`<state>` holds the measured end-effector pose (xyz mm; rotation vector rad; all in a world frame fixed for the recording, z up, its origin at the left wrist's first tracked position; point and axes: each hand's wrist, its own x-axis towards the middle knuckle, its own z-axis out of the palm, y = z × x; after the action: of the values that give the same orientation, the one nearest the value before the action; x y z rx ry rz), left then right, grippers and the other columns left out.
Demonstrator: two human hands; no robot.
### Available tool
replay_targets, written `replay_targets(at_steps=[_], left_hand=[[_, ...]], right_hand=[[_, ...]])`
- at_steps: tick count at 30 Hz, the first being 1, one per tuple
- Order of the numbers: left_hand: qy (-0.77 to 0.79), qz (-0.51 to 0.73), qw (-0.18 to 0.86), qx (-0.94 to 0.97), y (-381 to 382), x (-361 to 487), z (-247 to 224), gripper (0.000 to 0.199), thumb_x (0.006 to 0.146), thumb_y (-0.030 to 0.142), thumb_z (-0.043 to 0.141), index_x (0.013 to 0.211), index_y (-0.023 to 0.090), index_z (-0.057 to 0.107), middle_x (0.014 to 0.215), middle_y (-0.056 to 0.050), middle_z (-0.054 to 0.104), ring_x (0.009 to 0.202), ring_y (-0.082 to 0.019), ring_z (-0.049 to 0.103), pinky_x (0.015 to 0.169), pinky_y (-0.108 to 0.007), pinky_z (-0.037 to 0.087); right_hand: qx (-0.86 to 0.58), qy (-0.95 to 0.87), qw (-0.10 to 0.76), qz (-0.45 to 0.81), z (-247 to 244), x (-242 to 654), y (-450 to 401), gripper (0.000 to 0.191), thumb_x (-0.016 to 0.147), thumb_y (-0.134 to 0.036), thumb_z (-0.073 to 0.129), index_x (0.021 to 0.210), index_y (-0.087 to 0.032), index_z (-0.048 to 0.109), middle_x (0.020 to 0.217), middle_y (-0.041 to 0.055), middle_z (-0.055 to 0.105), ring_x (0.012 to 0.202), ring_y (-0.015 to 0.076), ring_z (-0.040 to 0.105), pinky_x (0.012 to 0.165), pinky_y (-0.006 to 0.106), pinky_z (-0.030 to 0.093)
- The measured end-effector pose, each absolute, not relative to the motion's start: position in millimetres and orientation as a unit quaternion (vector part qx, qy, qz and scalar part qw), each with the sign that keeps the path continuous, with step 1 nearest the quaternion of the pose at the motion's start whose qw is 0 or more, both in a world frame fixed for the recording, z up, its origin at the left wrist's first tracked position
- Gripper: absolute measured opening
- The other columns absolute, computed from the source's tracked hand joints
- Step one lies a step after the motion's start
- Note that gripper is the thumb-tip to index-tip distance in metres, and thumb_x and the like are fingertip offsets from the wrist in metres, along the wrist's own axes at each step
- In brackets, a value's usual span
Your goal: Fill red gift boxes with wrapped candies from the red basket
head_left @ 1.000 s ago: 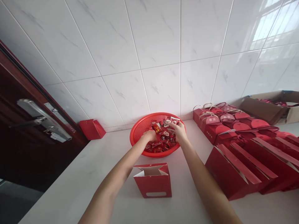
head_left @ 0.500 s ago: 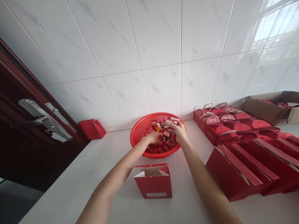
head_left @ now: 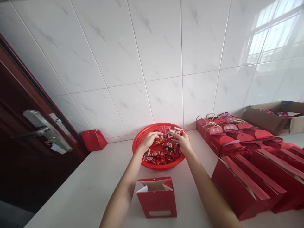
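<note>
A red plastic basket (head_left: 139,141) holds many red-wrapped candies (head_left: 167,153). Over its left part, my left hand (head_left: 150,139) has its fingers stretched out above the candies, with nothing visible in them. My right hand (head_left: 183,141) is at the basket's right side, fingers closed on a few candy packets (head_left: 174,131) with red and white wrappers. Between my forearms, in front of the basket, stands a red paper gift box (head_left: 158,202) with its top open and a pale inside.
Closed red gift boxes (head_left: 215,134) with cord handles stand in rows at right. Nearer are several red boxes with open tops (head_left: 237,186). Behind them sits a cardboard carton (head_left: 268,118). Another red box (head_left: 93,140) stands by the door (head_left: 30,158). A tiled wall (head_left: 161,47) backs the counter.
My left hand has lifted from the candies and shifted up and left, its fingers straightening. My right hand keeps the packets at the basket's right. The whole view has shifted slightly.
</note>
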<state>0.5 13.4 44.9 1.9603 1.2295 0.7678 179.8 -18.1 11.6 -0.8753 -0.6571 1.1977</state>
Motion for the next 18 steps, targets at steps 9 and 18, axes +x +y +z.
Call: replay_targets(at_steps=[9,18], left_hand=[[0.398,0.469,0.499,0.610,-64.9,-28.8,66.1,0.047,0.062,0.036,0.085,0.105,0.018,0.076,0.105,-0.009,0.075,0.095,-0.022,0.069,0.085,-0.033,0.055],[0.393,0.546,0.494,0.551,-130.1,-40.9,85.6,0.032,0.053,0.033,0.091,0.075,0.017,0.074,0.074,0.000,0.068,0.069,-0.012,0.061,0.066,-0.022,0.050]], right_hand=[[-0.372,-0.315,0.674,0.555,19.6,177.2,-26.4,0.037,0.054,-0.028,0.087,0.084,-0.017,0.069,0.083,0.0033,0.075,0.072,0.0188,0.073,0.057,0.024,0.057],[-0.323,-0.345,0.654,0.591,41.5,167.6,-53.5,0.036,0.052,-0.030,0.089,0.080,-0.018,0.071,0.083,0.0025,0.075,0.072,0.0175,0.072,0.058,0.022,0.056]])
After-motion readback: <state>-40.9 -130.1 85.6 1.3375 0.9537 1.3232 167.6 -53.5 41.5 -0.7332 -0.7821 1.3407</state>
